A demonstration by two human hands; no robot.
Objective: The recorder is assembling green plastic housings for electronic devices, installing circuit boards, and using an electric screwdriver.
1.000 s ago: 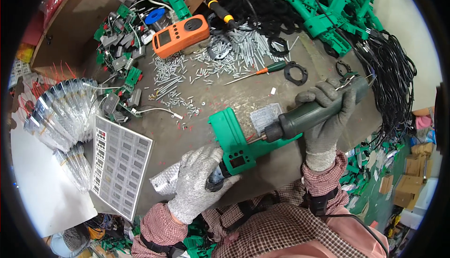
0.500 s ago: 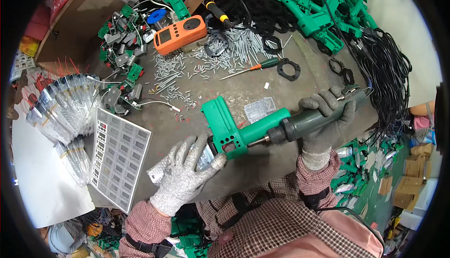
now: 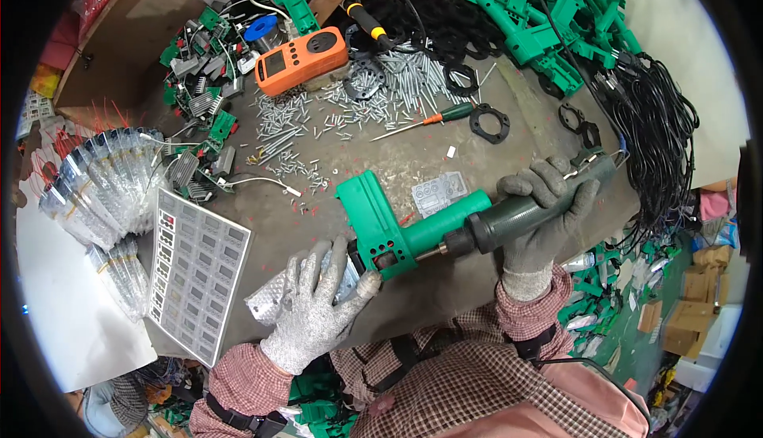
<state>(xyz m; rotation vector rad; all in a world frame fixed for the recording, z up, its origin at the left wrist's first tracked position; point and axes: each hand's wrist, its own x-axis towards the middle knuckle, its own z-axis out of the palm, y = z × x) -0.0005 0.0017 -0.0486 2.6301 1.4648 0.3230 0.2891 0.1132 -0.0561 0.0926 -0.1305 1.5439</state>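
My right hand (image 3: pixel 544 203), in a grey glove, grips a dark green electric screwdriver (image 3: pixel 517 214) whose tip meets the end of a green plastic tool housing (image 3: pixel 401 227) lying on the workbench. In a speckled grey glove, my left hand (image 3: pixel 314 307) lies flat with fingers spread on a small silvery metal sheet (image 3: pixel 274 301), its thumb touching the housing's lower end. A clear label sheet (image 3: pixel 439 193) lies just behind the housing.
A pile of loose screws (image 3: pixel 373 92), an orange meter (image 3: pixel 300 60), a green-handled screwdriver (image 3: pixel 433 118) and black rings (image 3: pixel 486 122) lie farther back. Green housings (image 3: pixel 556 29) and black cables (image 3: pixel 660 144) are at right, bagged parts (image 3: pixel 103 184) and a sticker sheet (image 3: pixel 197 271) at left.
My left hand let go of the housing's lower end and now rests flat beside it. The housing and screwdriver shifted slightly up and right on the bench.
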